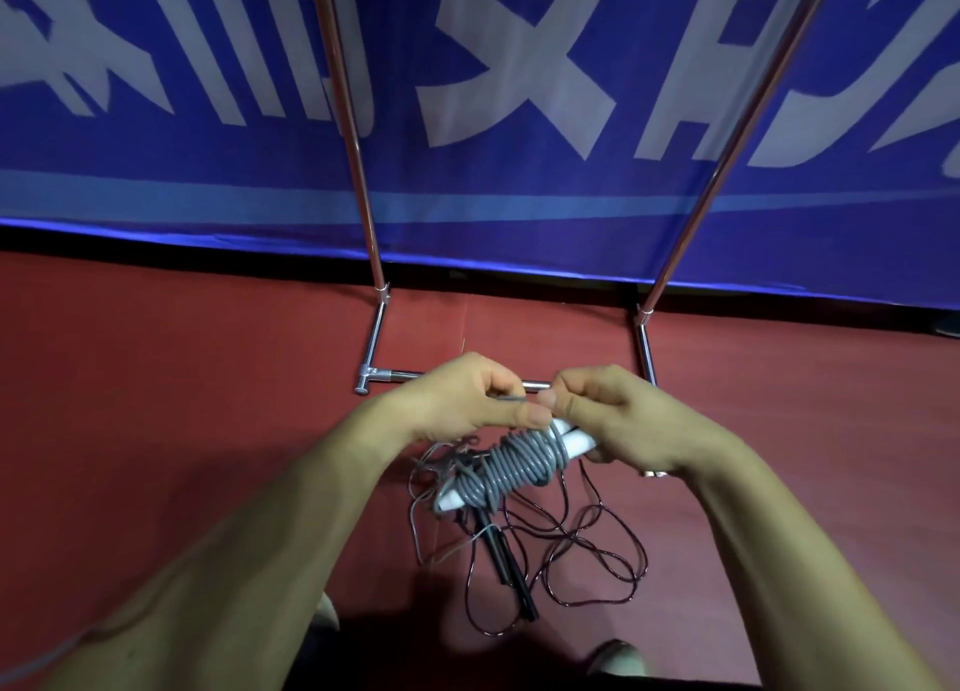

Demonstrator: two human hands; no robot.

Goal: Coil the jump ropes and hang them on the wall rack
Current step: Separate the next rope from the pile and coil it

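Note:
A grey jump rope (511,464) is wound in tight turns round its white handles, which slope down to the left. My right hand (618,420) grips the upper end of the white handles. My left hand (467,397) pinches the rope's loose grey end between thumb and fingers, close to my right thumb. Below the bundle, on the red floor, a dark jump rope (587,550) lies in loose loops with its black handles (506,566) side by side. A thinner grey rope (423,503) lies tangled at its left.
A chrome rack stands in front of me, with two slanted uprights (358,171) (727,160) and a floor bar (384,376). Behind it hangs a blue banner (519,197) with white characters. The toes of my shoes (618,656) show at the bottom.

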